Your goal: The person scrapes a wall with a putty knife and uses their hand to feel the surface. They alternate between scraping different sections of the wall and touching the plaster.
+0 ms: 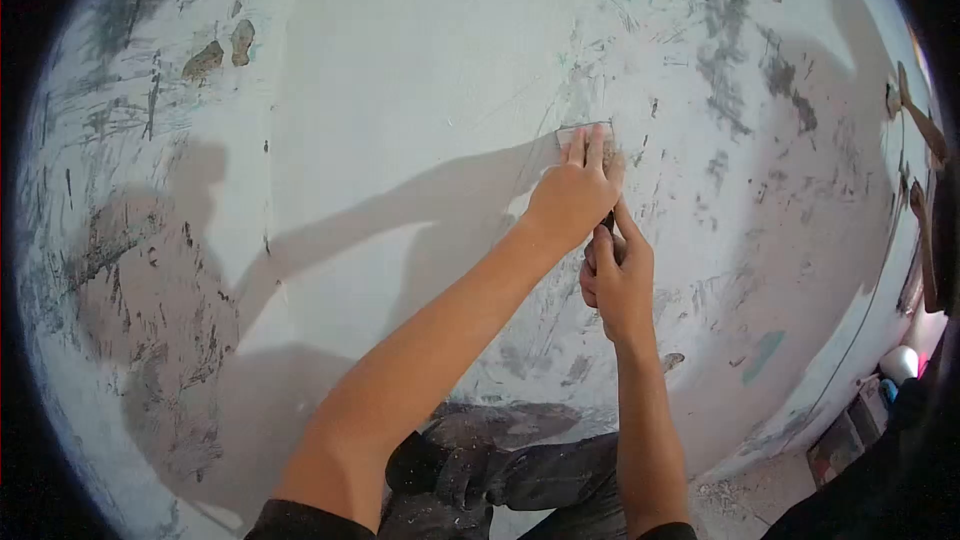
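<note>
A scraper with a flat, wide blade (570,137) rests against the wall (400,70) just right of the middle of the view. My left hand (572,198) lies over the scraper's neck, with some fingers stretched onto the blade and the thumb hidden. Below it, my right hand (622,285) is closed around the dark handle, most of which is covered by both hands. Around the blade the wall shows dark scratches and rough grey patches; to its left is a smoother pale stretch.
Two chipped spots (205,62) mark the wall at upper left. A brown strip (922,120) juts out at far right. A crate-like box (845,440) and a rounded white object (898,364) sit at lower right, near the debris-strewn floor (740,500). My legs (560,475) are close to the wall.
</note>
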